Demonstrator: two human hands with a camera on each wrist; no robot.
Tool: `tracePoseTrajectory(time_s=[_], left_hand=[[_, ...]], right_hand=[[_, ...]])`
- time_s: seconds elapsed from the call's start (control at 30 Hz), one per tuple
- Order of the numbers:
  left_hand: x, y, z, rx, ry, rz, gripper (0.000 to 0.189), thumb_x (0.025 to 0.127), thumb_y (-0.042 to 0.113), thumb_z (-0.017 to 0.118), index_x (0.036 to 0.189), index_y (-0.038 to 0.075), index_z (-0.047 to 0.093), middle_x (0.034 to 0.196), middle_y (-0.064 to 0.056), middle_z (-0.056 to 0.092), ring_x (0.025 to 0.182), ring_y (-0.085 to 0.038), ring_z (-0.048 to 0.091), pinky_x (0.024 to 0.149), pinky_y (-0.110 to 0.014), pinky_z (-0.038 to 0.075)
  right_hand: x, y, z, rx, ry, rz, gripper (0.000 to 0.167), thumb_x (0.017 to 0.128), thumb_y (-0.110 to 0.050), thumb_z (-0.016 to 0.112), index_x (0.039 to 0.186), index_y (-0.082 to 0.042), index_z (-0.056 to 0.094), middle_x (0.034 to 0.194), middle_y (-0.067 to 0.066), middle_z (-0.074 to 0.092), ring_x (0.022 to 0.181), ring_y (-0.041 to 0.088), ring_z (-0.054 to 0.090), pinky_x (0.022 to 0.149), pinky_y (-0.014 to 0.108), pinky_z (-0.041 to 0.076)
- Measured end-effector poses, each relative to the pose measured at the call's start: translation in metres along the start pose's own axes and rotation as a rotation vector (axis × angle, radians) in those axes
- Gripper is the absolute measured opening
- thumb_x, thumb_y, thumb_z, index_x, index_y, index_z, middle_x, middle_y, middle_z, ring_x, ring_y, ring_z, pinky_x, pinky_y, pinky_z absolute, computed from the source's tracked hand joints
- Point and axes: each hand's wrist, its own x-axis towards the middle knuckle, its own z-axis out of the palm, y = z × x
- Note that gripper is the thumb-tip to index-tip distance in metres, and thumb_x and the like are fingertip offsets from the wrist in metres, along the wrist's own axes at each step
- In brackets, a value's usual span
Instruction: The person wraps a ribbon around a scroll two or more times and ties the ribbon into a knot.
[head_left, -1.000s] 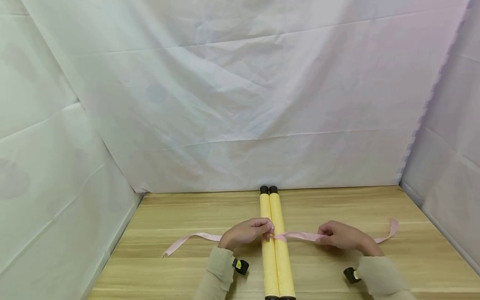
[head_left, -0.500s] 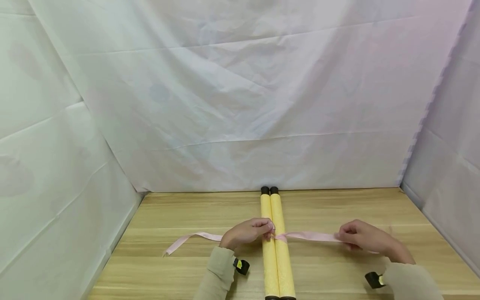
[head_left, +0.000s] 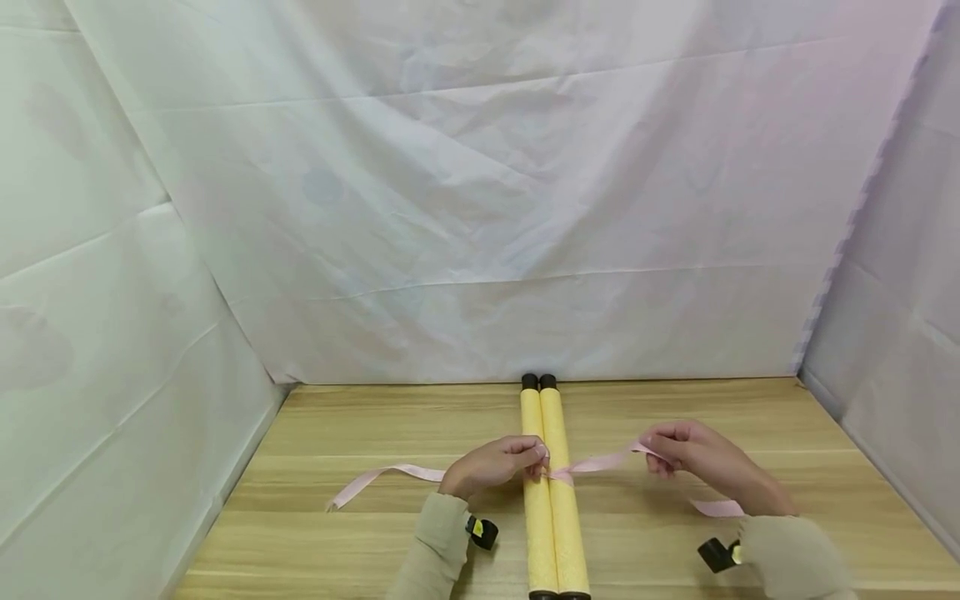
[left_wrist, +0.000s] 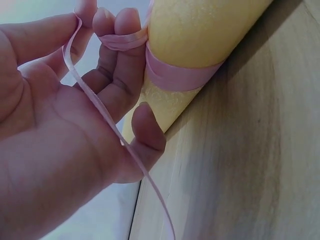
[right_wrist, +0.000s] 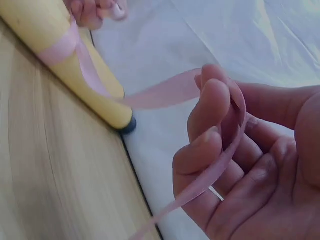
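Two yellow rolls (head_left: 567,533) with black end caps lie side by side, pointing away from me. A pink ribbon (head_left: 592,464) wraps around both near their middle. My left hand (head_left: 491,464) is over the left roll and pinches the ribbon between thumb and finger; in the left wrist view a loop of ribbon (left_wrist: 122,42) also passes over its fingertips. To the right of the rolls, my right hand (head_left: 701,457) pinches the other length of ribbon, raised above the table. The right wrist view shows this ribbon (right_wrist: 162,91) running from the rolls through my fingers and hanging down behind.
The rolls rest on a wood-grain table (head_left: 360,425). The ribbon's left tail lies on the tabletop. A white cloth (head_left: 450,208) hangs along the back edge, with more cloth at both sides. Each wrist carries a small black camera (head_left: 483,533).
My right hand first slid outward to the right along the ribbon, then came back left and upward with it. My left hand has stayed in place, pinching at the rolls.
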Motion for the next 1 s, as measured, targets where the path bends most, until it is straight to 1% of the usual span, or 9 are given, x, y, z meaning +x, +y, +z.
tracePoseTrajectory(time_s=[0.13,0.2,0.3,0.4,0.47,0.57,0.67,0.83,1.0], left_hand=[[-0.002,-0.001,-0.002,0.01,0.004,0.006,0.032,0.107,0.024,0.043,0.102,-0.001,0.061,0.089,-0.004,0.061,0.084,-0.016,0.057,0.083,-0.03,0.048],[-0.003,-0.001,-0.002,0.007,0.006,0.009,0.032,0.107,0.023,0.043,0.102,-0.002,0.061,0.089,-0.004,0.061,0.084,-0.015,0.057,0.083,-0.03,0.048],[-0.004,-0.002,-0.002,-0.008,0.008,0.008,0.031,0.107,0.023,0.043,0.102,-0.002,0.06,0.089,-0.003,0.06,0.083,-0.014,0.056,0.083,-0.029,0.047],[-0.004,-0.002,-0.001,-0.024,0.006,0.015,0.031,0.107,0.023,0.043,0.103,-0.003,0.06,0.089,-0.002,0.059,0.083,-0.014,0.056,0.081,-0.028,0.047],[-0.003,-0.003,0.0,-0.033,0.006,0.017,0.031,0.107,0.023,0.043,0.103,-0.003,0.06,0.089,-0.002,0.059,0.083,-0.014,0.056,0.081,-0.027,0.047],[-0.002,-0.004,0.001,-0.039,0.009,0.02,0.031,0.107,0.023,0.043,0.103,-0.003,0.06,0.089,-0.002,0.059,0.084,-0.013,0.056,0.081,-0.027,0.047],[-0.002,-0.006,0.001,-0.059,0.01,0.014,0.03,0.107,0.023,0.043,0.103,-0.003,0.059,0.09,-0.001,0.059,0.084,-0.013,0.056,0.083,-0.028,0.047],[-0.002,-0.005,0.001,-0.069,0.013,0.013,0.03,0.107,0.022,0.043,0.103,-0.004,0.059,0.09,-0.002,0.058,0.085,-0.013,0.056,0.083,-0.028,0.046],[-0.002,-0.004,0.002,-0.056,0.019,0.006,0.03,0.107,0.022,0.043,0.104,-0.003,0.06,0.091,-0.002,0.058,0.085,-0.014,0.056,0.083,-0.028,0.046]], right_hand=[[0.011,-0.005,0.01,0.067,0.008,-0.029,0.031,0.106,-0.023,0.047,0.104,0.004,0.063,0.083,0.001,0.064,0.071,0.009,0.058,0.066,0.034,0.052],[0.015,-0.009,0.015,0.146,0.019,-0.031,0.03,0.106,-0.024,0.048,0.105,0.001,0.065,0.085,0.0,0.066,0.072,0.008,0.059,0.067,0.03,0.053],[0.022,-0.011,0.021,0.295,0.028,-0.065,0.028,0.107,-0.022,0.046,0.11,-0.003,0.067,0.089,0.0,0.07,0.074,0.009,0.062,0.068,0.025,0.053],[0.03,-0.011,0.028,0.407,0.036,-0.103,0.031,0.108,-0.018,0.043,0.119,0.001,0.064,0.096,0.002,0.073,0.077,0.01,0.065,0.067,0.022,0.052],[0.036,-0.011,0.033,0.437,0.047,-0.112,0.035,0.108,-0.018,0.043,0.125,0.007,0.061,0.102,0.004,0.073,0.079,0.011,0.066,0.068,0.022,0.053],[0.043,-0.012,0.039,0.436,0.068,-0.102,0.041,0.107,-0.019,0.045,0.13,0.014,0.054,0.11,0.006,0.073,0.085,0.014,0.068,0.069,0.024,0.054],[0.05,-0.013,0.044,0.409,0.078,-0.079,0.045,0.107,-0.021,0.045,0.134,0.015,0.05,0.115,0.006,0.072,0.095,0.017,0.069,0.076,0.027,0.055],[0.065,-0.019,0.052,0.361,0.117,-0.032,0.052,0.107,-0.028,0.046,0.14,0.012,0.044,0.12,0.005,0.069,0.11,0.022,0.066,0.094,0.035,0.052],[0.08,-0.027,0.06,0.341,0.145,0.005,0.058,0.105,-0.029,0.049,0.146,0.011,0.037,0.136,0.014,0.059,0.12,0.026,0.061,0.101,0.041,0.048]])
